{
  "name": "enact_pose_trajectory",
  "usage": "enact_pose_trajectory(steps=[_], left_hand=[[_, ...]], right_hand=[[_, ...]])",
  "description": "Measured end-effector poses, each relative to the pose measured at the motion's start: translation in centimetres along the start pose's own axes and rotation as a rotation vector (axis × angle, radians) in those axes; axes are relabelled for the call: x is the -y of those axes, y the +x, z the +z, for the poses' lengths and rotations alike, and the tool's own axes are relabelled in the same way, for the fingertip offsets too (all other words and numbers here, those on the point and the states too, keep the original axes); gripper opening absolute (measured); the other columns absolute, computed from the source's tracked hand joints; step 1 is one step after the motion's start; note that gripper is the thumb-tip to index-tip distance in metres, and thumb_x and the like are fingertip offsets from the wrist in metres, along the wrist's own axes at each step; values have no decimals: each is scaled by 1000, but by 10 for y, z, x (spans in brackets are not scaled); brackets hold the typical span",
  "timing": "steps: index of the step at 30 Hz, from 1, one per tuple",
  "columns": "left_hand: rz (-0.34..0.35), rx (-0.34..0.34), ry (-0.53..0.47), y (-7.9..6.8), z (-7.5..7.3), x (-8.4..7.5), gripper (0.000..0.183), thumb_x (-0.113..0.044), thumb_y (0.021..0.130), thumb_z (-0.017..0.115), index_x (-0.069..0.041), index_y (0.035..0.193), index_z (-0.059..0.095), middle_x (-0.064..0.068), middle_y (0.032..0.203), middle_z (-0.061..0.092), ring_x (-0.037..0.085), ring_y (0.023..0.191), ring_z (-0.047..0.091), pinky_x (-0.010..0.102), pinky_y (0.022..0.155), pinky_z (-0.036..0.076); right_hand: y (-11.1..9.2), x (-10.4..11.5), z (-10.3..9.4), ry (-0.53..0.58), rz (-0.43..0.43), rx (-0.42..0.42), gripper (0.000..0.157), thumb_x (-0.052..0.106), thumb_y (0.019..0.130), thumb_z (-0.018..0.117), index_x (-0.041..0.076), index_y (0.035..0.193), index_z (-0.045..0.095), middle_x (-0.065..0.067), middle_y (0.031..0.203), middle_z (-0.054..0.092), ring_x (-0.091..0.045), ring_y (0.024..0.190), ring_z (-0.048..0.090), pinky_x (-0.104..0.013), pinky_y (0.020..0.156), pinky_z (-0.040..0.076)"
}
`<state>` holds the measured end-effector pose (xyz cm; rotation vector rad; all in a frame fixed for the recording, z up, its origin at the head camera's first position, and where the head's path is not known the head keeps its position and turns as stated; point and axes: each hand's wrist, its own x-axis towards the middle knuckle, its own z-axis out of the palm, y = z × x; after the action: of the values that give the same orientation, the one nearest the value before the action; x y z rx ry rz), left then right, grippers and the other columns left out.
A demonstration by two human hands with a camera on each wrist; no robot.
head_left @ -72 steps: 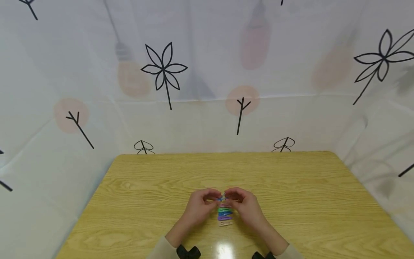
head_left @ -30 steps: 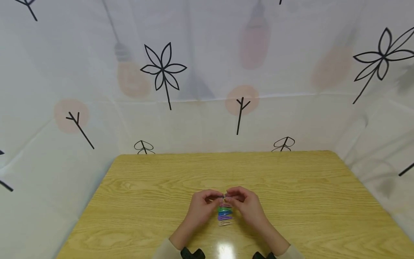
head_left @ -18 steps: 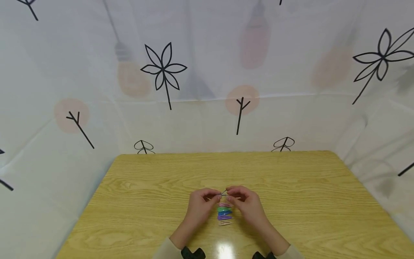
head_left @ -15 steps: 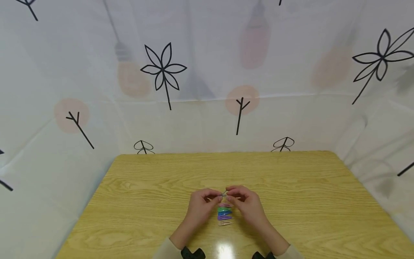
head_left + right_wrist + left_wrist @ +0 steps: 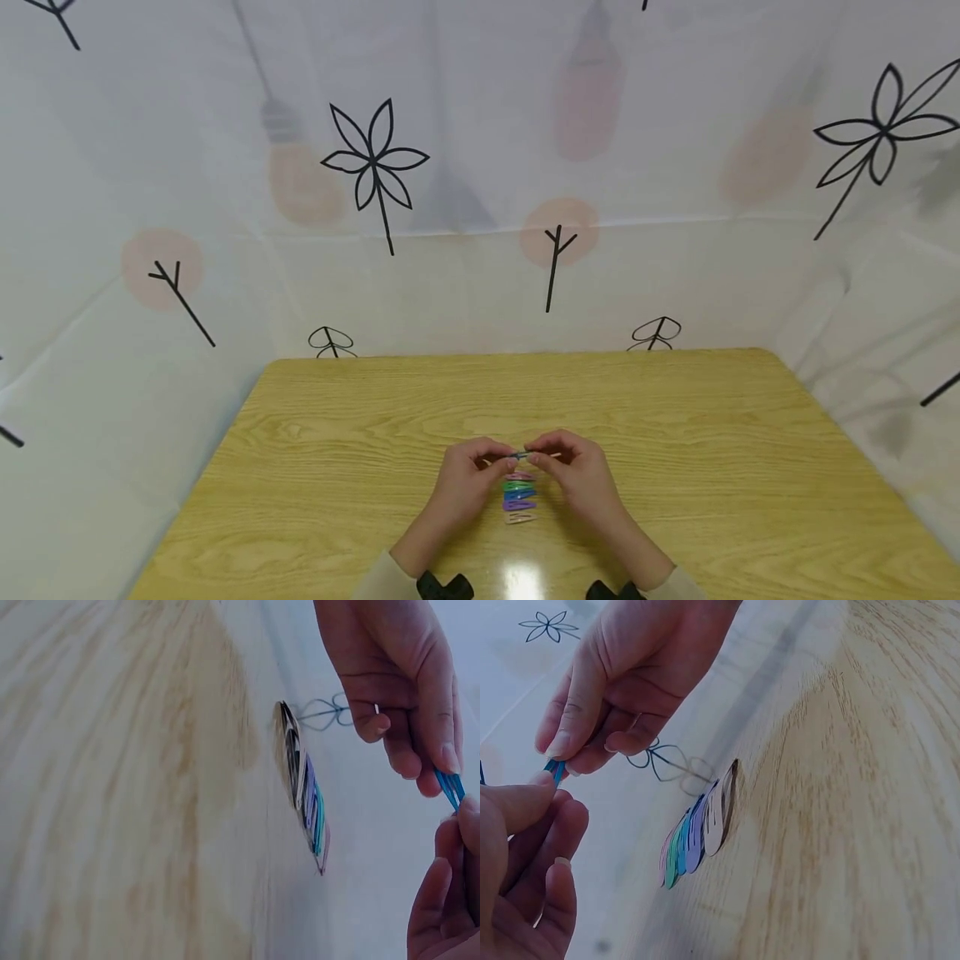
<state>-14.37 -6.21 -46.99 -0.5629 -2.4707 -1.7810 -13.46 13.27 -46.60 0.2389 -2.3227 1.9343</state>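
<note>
Thumb and fingers of my left hand [image 5: 467, 479] pinch one end of a blue snap hair clip [image 5: 450, 786]. My right hand [image 5: 581, 475] pinches its other end, so the clip spans the small gap between the hands, above the table. Fingertips cover much of it. Just below the hands lies a neat row of hair clips: a pink clip [image 5: 520, 477], a green clip [image 5: 519, 486], another blue clip [image 5: 519, 495], a purple clip [image 5: 519, 505] and a beige clip [image 5: 521, 517] nearest me. In the left wrist view the beige clip [image 5: 716, 817] shows clearest.
The wood-grain table [image 5: 337, 433] stretches out on both sides of the hands. Behind and beside it hangs a pale cloth [image 5: 465, 292] printed with flowers and twigs. Black wrist straps [image 5: 444, 587] sit at the cuffs, and a bright glare spot marks the near tabletop.
Half a second ago the held clip stood spread in a V between the hands; now its parts lie together in one line. The row of clips stays put.
</note>
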Motion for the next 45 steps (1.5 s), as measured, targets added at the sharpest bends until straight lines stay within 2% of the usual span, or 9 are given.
enact_pose_trajectory(steps=[6,11,16,22,28,34,39,45], left_hand=[[-41,3,0,-1,-1,-4,6,-18,92,73,-16,95,78,-7,88,72,9,80,62,25,70,49],[-89,3,19,0,-1,-11,6,-10,92,72,-8,94,77,0,87,73,11,76,60,24,68,48],[-112,29,-28,0,-2,-11,6,-7,92,71,-6,93,77,2,88,73,11,77,64,27,70,53],[-89,68,-115,0,-4,-1,7,-11,93,70,-8,93,77,0,88,73,15,79,69,38,72,58],[-64,99,-139,1,-7,2,8,-14,94,70,-8,93,76,0,86,73,16,77,71,37,72,58],[-72,109,-141,0,-7,2,8,-12,94,69,-7,93,76,2,87,73,19,78,71,37,73,58],[-88,106,-123,-1,-7,-2,8,-6,94,68,-4,94,75,4,88,73,22,79,71,41,74,57],[-91,107,-119,-4,-9,-17,8,-1,93,67,2,93,74,12,87,72,32,79,71,48,74,56]], right_hand=[[-1,5,1,48,21,-18,8,0,87,74,7,86,72,-8,89,72,-20,83,66,-27,72,53],[-1,6,0,71,44,-22,19,-5,87,72,13,82,70,-10,90,72,-21,82,66,-27,72,53],[-1,6,-1,59,81,-5,11,-3,87,74,6,83,68,-10,89,72,-21,80,65,-27,73,52],[-2,6,-2,59,110,20,10,-2,86,74,0,84,65,-12,89,73,-20,80,66,-27,71,52],[-1,4,-4,61,79,65,10,-3,87,73,-2,85,63,-14,91,73,-21,82,68,-27,72,52],[-1,3,-5,72,63,99,12,-3,87,72,-4,85,61,-16,92,73,-24,87,70,-27,73,52],[-1,3,-5,71,60,109,12,-5,87,71,-4,84,60,-16,91,73,-24,89,71,-26,72,52],[-1,3,-5,79,59,125,14,-8,87,70,-4,84,57,-17,91,73,-28,91,71,-29,73,54]])
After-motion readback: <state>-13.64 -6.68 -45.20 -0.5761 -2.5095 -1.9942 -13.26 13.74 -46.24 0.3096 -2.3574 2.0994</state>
